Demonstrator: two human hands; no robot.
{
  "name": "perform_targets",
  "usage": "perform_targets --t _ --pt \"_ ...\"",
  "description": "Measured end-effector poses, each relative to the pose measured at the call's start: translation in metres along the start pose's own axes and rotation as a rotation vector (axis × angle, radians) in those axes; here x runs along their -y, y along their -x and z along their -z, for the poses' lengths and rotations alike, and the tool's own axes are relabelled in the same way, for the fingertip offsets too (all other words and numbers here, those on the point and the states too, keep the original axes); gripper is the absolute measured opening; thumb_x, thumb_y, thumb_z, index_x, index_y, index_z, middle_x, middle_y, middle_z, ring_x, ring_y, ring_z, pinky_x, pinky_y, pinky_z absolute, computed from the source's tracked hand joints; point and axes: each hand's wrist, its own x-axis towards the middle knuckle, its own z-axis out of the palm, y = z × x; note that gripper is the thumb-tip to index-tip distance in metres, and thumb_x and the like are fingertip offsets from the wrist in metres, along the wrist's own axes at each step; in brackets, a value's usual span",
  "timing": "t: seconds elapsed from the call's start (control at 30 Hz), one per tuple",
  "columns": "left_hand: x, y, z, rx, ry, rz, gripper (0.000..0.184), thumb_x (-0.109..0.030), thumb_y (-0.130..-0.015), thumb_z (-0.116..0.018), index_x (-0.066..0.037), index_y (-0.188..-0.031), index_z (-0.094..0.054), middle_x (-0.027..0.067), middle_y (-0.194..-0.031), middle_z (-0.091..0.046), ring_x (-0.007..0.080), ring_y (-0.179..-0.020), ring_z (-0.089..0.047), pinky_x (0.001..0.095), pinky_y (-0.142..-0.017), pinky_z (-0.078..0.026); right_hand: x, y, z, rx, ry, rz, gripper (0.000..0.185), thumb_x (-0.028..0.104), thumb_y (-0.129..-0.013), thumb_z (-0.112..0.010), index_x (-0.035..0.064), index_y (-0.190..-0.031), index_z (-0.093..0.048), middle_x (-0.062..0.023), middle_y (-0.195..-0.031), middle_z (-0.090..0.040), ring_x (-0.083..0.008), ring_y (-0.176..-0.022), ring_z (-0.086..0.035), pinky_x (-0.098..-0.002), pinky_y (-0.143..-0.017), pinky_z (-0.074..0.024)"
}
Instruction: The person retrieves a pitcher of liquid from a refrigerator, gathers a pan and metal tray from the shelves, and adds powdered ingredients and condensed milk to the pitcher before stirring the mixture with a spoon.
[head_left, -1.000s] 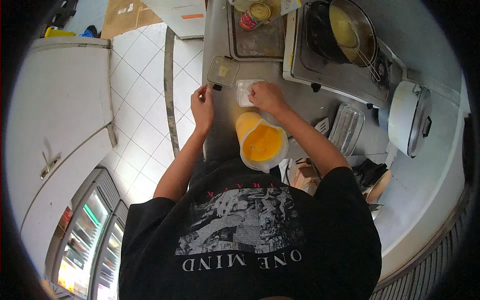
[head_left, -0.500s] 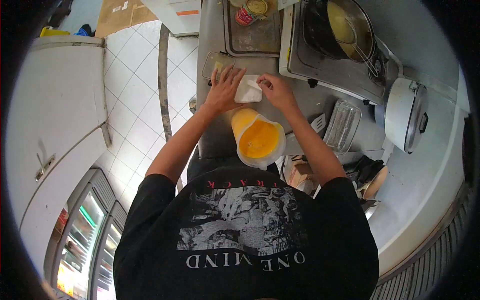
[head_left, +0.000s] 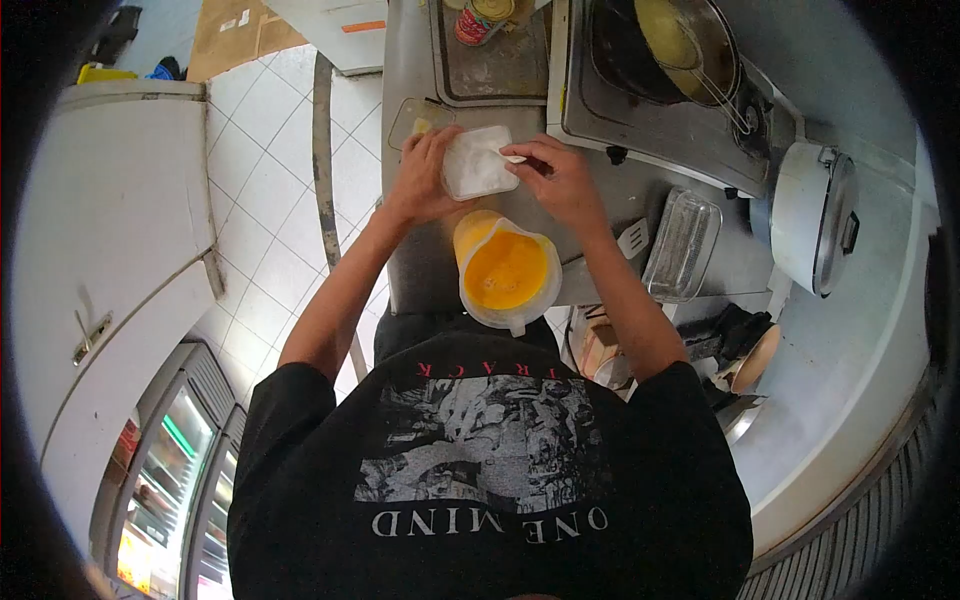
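Note:
My left hand (head_left: 424,170) is wrapped around the left side of a small clear plastic tub (head_left: 463,185) and grips it. White granular stuff (head_left: 482,160) fills part of the tub. Between the fingertips of my right hand (head_left: 555,178) is a small white spoon (head_left: 513,159), its other end over the tub's contents. Just below the tub, close to my body, stands a clear plastic jug (head_left: 540,305) of bright orange-yellow liquid (head_left: 508,270).
Past my left hand lies a clear shallow container (head_left: 405,122) with pale pieces. A tray (head_left: 490,80) holds an opened can (head_left: 480,22). On the stove at right sits a dark pan (head_left: 625,60) with a strainer (head_left: 708,75). A spatula (head_left: 633,238), glass dish (head_left: 684,245) and white pot (head_left: 805,215) are further right.
The tub looks tipped more toward me, showing more of the white stuff inside. The fingers of my right hand have drawn closer together on the spoon. The whole view has shifted slightly.

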Motion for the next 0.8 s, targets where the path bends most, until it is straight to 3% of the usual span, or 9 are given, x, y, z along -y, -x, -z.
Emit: perform_targets --t 0.13,0.23,0.43,0.53,0.73,0.8 --pt "-0.052 -0.009 0.045 -0.083 0.099 0.073 0.106 -0.043 -0.056 -0.095 -0.006 -0.142 -0.043 0.0176 -0.13 -0.057 0.0367 -0.12 -0.057 0.0477 -0.103 -0.041 0.052 0.011 0.026 -0.111 0.216 0.364 0.022 0.001 -0.089 -0.073 0.0024 -0.111 -0.074 -0.0115 -0.093 -0.07 -0.0204 -0.074 -0.066 -0.0308 -0.066 -0.0525" --pt "-0.089 -0.009 0.073 -0.147 0.037 -0.017 0.105 -0.041 -0.056 -0.095 -0.004 -0.14 -0.043 0.0165 -0.124 -0.058 0.0349 -0.115 -0.058 0.0452 -0.098 -0.044 0.086 0.031 0.035 -0.153 0.155 0.406 0.024 0.007 -0.091 -0.072 0.0033 -0.114 -0.07 -0.0131 -0.093 -0.068 -0.0277 -0.081 -0.067 -0.0392 -0.071 -0.0541" --pt "-0.152 0.01 0.098 -0.102 -0.089 0.01 0.103 -0.042 -0.058 -0.095 -0.006 -0.14 -0.045 0.0156 -0.13 -0.057 0.0358 -0.119 -0.056 0.0453 -0.097 -0.044 0.122 0.065 0.03 -0.103 0.099 0.5 0.021 0.005 -0.091 -0.071 0.0016 -0.111 -0.07 -0.0147 -0.092 -0.068 -0.0288 -0.081 -0.068 -0.0383 -0.07 -0.0544" --pt "-0.175 0.021 0.098 -0.082 -0.102 0.088 0.101 -0.044 -0.059 -0.094 -0.005 -0.139 -0.046 0.0151 -0.129 -0.058 0.0351 -0.118 -0.057 0.0451 -0.096 -0.043 0.128 0.084 0.03 -0.086 0.018 0.38 0.016 0.004 -0.092 -0.071 -0.0011 -0.106 -0.072 -0.0128 -0.088 -0.069 -0.0236 -0.073 -0.068 -0.035 -0.065 -0.0538" --pt "-0.206 0.044 0.083 -0.102 -0.152 0.11 0.1 -0.041 -0.058 -0.094 -0.005 -0.138 -0.047 0.0144 -0.128 -0.059 0.0326 -0.117 -0.057 0.0444 -0.095 -0.042 0.111 0.107 0.027 -0.203 -0.476 -0.053 0.014 0.006 -0.096 -0.068 -0.0046 -0.1 -0.075 -0.0062 -0.078 -0.072 -0.0081 -0.064 -0.063 -0.025 -0.058 -0.0508" --pt "-0.215 0.054 0.078 -0.112 -0.177 0.134 0.1 -0.041 -0.058 -0.095 -0.005 -0.138 -0.047 0.0144 -0.127 -0.059 0.033 -0.116 -0.057 0.0443 -0.095 -0.043 0.109 0.111 0.034 -0.18 -0.485 -0.101 0.014 0.008 -0.096 -0.069 -0.0036 -0.1 -0.076 -0.0048 -0.075 -0.071 -0.006 -0.063 -0.062 -0.0232 -0.057 -0.0499"
